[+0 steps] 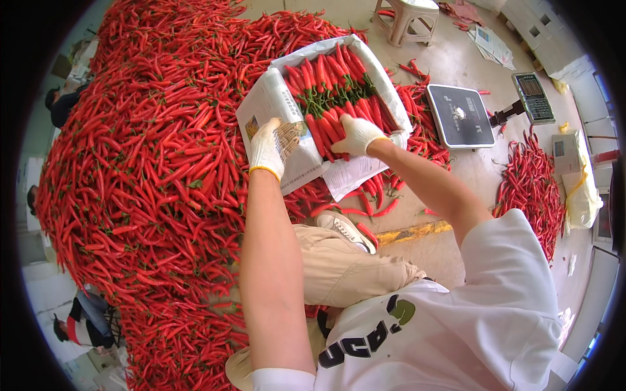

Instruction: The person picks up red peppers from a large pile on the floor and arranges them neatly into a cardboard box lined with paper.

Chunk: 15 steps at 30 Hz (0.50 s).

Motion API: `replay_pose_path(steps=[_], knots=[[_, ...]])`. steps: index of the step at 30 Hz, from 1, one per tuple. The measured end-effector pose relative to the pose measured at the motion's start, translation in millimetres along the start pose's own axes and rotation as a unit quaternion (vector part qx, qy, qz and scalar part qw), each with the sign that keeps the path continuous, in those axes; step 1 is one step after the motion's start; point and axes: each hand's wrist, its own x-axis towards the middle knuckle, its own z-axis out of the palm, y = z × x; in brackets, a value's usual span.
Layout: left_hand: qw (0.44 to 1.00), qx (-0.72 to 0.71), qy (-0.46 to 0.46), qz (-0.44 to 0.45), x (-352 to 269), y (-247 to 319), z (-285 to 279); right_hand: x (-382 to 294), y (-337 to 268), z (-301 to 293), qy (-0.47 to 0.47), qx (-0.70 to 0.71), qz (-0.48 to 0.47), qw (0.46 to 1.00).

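Note:
Before me a box (403, 102) lined with newspaper holds red chili peppers (320, 73) in two rows, their green stems meeting in the middle. My right hand (359, 136), in a white knit glove with a yellow cuff, reaches into the near row. Its thumb and fingers are around several chilies there. My left hand (270, 149), gloved alike with dark dots on the palm side, lies against the printed newspaper (274, 100) folded out over the box's left side. Whether its fingers grip the paper cannot be told. A loose sheet (352, 176) hangs at the near side.
A huge heap of red chilies (161, 161) fills the left. To the right stand a platform scale (462, 117) with its display (534, 97) and a smaller chili pile (530, 190). A plastic stool (408, 22) is at the top. People (85, 322) sit beyond the heap.

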Motion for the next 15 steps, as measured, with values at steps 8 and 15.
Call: replay_pose_path(steps=[8, 15], knots=[[0.995, -0.093, 0.01, 0.021, 7, 6, -15, -23, 15, -8, -0.093, 0.253, 0.031, 0.962], [0.992, -0.109, 0.019, 0.055, 9, 6, -9, -14, 38, -21, 0.138, 0.301, 0.005, 0.943]])
